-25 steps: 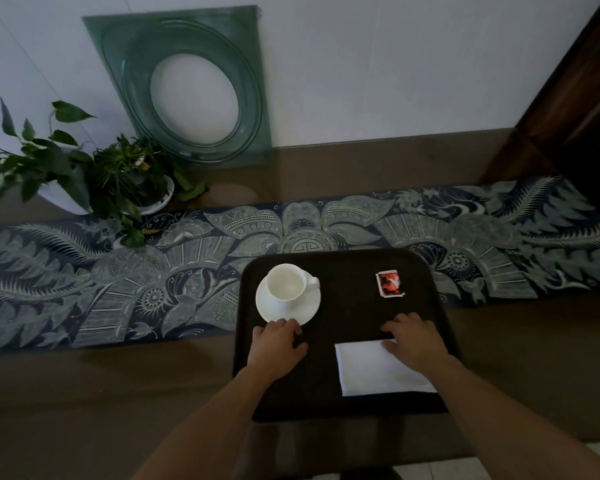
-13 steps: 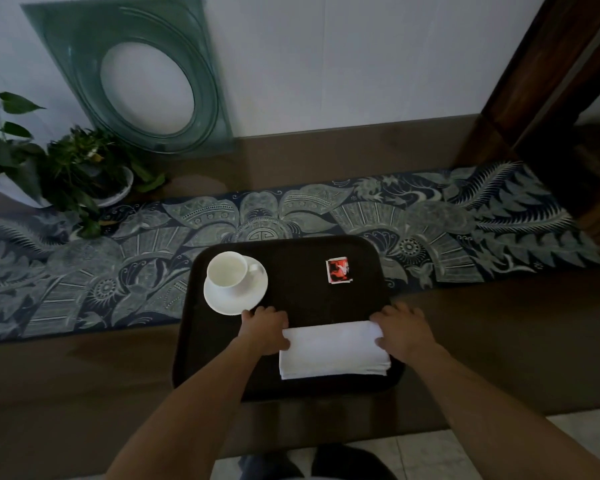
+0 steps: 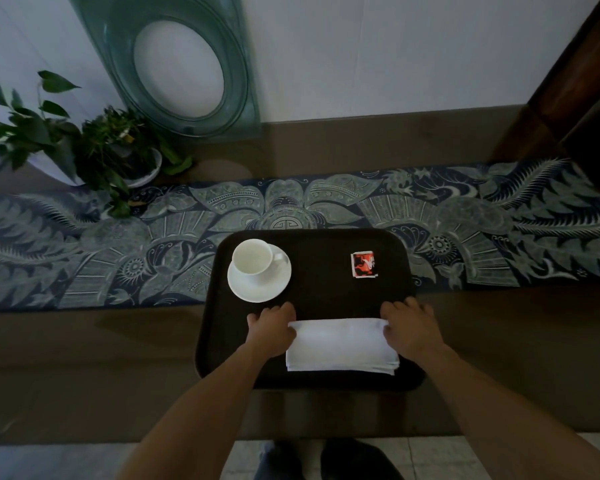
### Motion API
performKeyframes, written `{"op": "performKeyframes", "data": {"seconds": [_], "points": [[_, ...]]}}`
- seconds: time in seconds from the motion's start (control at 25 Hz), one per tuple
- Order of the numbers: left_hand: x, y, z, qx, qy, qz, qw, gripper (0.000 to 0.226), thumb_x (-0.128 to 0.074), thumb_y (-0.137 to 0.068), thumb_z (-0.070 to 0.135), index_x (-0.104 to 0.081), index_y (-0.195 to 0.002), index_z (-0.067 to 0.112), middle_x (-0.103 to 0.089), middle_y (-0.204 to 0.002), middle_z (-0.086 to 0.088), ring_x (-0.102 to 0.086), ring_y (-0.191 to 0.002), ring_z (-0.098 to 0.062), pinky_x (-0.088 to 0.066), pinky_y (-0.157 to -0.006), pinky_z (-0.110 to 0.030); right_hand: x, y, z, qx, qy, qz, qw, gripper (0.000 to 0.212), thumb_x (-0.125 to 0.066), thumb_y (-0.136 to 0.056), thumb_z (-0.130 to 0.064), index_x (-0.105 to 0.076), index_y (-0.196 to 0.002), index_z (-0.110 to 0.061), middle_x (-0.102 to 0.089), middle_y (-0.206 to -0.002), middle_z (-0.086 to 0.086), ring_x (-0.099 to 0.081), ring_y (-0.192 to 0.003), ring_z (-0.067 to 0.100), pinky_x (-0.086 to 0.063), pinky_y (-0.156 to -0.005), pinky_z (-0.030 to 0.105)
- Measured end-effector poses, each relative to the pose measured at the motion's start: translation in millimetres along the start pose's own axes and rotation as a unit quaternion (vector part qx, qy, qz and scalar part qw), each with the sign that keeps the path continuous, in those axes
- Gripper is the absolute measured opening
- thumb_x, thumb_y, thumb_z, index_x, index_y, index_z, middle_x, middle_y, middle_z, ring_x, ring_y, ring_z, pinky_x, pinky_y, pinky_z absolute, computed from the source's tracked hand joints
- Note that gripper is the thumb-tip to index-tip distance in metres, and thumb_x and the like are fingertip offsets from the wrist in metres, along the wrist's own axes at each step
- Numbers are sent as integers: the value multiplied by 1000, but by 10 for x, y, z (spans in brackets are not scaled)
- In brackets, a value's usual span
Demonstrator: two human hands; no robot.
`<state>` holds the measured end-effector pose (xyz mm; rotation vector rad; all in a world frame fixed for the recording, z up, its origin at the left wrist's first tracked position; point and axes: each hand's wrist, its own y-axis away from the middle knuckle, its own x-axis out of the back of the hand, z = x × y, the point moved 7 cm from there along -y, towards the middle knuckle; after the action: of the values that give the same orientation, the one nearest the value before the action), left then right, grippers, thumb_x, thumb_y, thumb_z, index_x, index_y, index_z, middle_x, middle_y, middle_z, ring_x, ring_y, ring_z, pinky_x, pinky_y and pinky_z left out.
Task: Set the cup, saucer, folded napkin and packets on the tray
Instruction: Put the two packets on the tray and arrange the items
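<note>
A dark tray point(image 3: 319, 296) lies on the table's near side. On its far left stands a white cup point(image 3: 253, 257) upright on a white saucer point(image 3: 257, 289). A red packet point(image 3: 363, 265) lies flat on the tray's far right. A folded white napkin point(image 3: 342, 344) rests at the tray's near edge. My left hand point(image 3: 270, 329) pinches the napkin's far left corner. My right hand point(image 3: 411, 329) holds its far right corner. Both forearms reach in from below.
A patterned blue-green runner point(image 3: 118, 244) crosses the brown table under the tray's far part. Potted plants point(image 3: 108, 150) stand at the far left. A green glass panel point(image 3: 187, 64) leans on the wall. Dark wood furniture point(image 3: 575, 88) rises at the right.
My left hand left the spot by the saucer and came to the napkin's left corner. The napkin went from a squarer shape under my right hand to a wide, folded strip held at both ends.
</note>
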<state>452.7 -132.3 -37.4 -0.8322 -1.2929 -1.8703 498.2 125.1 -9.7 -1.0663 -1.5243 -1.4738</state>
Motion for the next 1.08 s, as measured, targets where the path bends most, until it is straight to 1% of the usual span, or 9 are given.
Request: {"op": "performKeyframes", "data": {"seconds": [0.16,0.28,0.44,0.6,0.72,0.8,0.84,0.96,1.08], "points": [[171,47,-423,49,63,36,996,17,-50,-87,21,-43,-95,34,-54,-95,8,-50,-97,-17,-28,-91,-44,21,-103,-385,0,-47,6,999,22,-49,-93,-25,-49,-114,-26,-59,-118,-1,-45,-118,22,-37,-103,43],[259,71,-711,67,59,48,995,17,-50,-85,19,-41,-94,30,-56,-91,6,-48,-90,-17,-28,-90,-45,25,-165,-665,6,-62,7,998,20,-50,-93,-24,-49,-113,-27,-59,-117,-1,-46,-116,21,-38,-102,42],[293,102,-840,56,61,60,995,17,-49,-85,15,-41,-94,25,-56,-88,5,-52,-89,-21,-28,-87,-43,-10,-176,-796,-12,-70,13,997,25,-54,-92,-26,-47,-115,-29,-58,-117,-2,-47,-117,20,-38,-103,42],[292,163,-813,47,44,105,992,14,-50,-88,16,-48,-100,22,-56,-95,5,-54,-92,-20,-32,-89,-41,-26,-134,-766,-38,-88,44,994,26,-56,-92,-29,-47,-115,-31,-59,-117,-4,-49,-116,18,-39,-102,41],[293,235,-831,43,26,142,989,10,-52,-91,24,-50,-101,21,-52,-100,2,-53,-94,-20,-34,-89,-40,-45,-92,-792,-46,-72,76,993,32,-57,-92,-31,-47,-122,-31,-55,-125,-2,-47,-120,19,-40,-103,41],[297,311,-805,-11,-3,169,986,12,-53,-92,29,-53,-102,22,-51,-102,3,-52,-96,-19,-35,-88,-37,-41,-44,-881,-9,-49,108,993,37,-55,-92,-37,-47,-128,-31,-49,-132,-2,-43,-124,19,-38,-105,40],[284,341,-776,-55,-19,172,983,15,-54,-91,32,-55,-104,24,-52,-103,4,-51,-97,-18,-35,-87,-36,-60,-16,-944,30,-39,103,993,39,-53,-93,-42,-47,-130,-32,-48,-133,-3,-42,-125,18,-36,-105,39],[163,432,-769,-173,-52,120,976,33,-57,-85,51,-58,-114,33,-52,-114,8,-47,-105,-13,-34,-90,-31,-232,97,-1081,151,7,19,988,44,-43,-95,-53,-46,-134,-34,-47,-137,-4,-40,-127,18,-34,-106,39],[71,468,-813,-207,-89,88,970,40,-63,-79,54,-61,-113,34,-54,-114,7,-48,-105,-15,-37,-87,-31,-317,206,-1035,193,43,-13,980,40,-42,-97,-50,-47,-133,-32,-47,-137,-3,-41,-126,17,-33,-105,35]]}}
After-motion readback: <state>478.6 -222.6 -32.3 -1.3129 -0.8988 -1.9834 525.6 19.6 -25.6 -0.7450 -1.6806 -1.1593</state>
